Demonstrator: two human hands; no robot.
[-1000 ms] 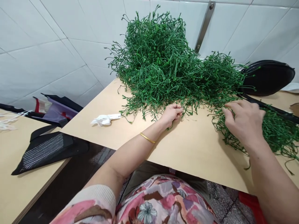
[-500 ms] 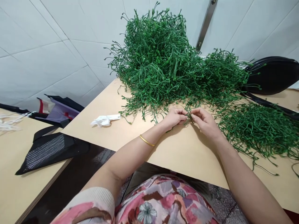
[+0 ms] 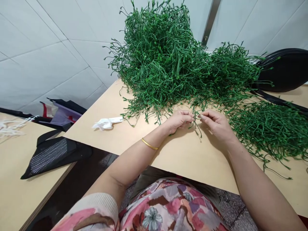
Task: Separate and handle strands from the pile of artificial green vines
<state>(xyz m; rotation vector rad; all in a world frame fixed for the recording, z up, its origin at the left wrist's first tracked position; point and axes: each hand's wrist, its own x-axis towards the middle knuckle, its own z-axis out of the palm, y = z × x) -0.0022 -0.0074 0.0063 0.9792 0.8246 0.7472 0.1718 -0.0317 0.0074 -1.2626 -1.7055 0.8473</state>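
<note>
Near the middle of the frame, the left hand (image 3: pixel 181 120) has its fingers curled in around some green stems (image 3: pixel 197 127). Thin ends hang down from the grip over the table (image 3: pixel 211 166). The right hand (image 3: pixel 218 126) has its thumb and finger pinched on a bit of the same green, just beside the left fingertips. I cannot tell how tight either pinch is, or how many stems are in the left hand.

To do this well, I think the left hand should be the firm one, so the stems do not slip. The right hand should use just its tips and pull softly, as hard tugs could snap a thin stem or make a knot. Working right above the table seems smart, as dropped bits would be easy to spot.

The big pile (image 3: pixel 163 64) fills the top middle, and its loose ends come close to both hands. The small pile (image 3: pixel 274 130) lies at the right side. Sleeves and wrists should stay off both, because the curly ends could catch.
</note>
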